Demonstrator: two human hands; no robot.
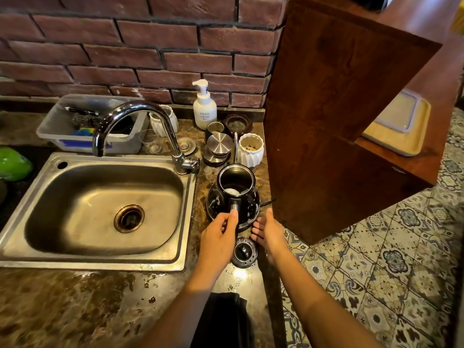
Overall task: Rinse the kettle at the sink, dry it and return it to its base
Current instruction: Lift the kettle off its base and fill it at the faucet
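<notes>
Brown marbled worktop (75,297) runs below a red brick wall (125,46), with a steel sink (75,262) set into it. Just right of the sink stands the black kettle (251,202), upright and lidless. The left hand (219,237) has its fingers (232,217) clamped round the kettle's handle. The right hand (270,229), farther right of the sink, is just beside the kettle with fingers apart. The lid (244,252) lies right of the sink's near corner.
</notes>
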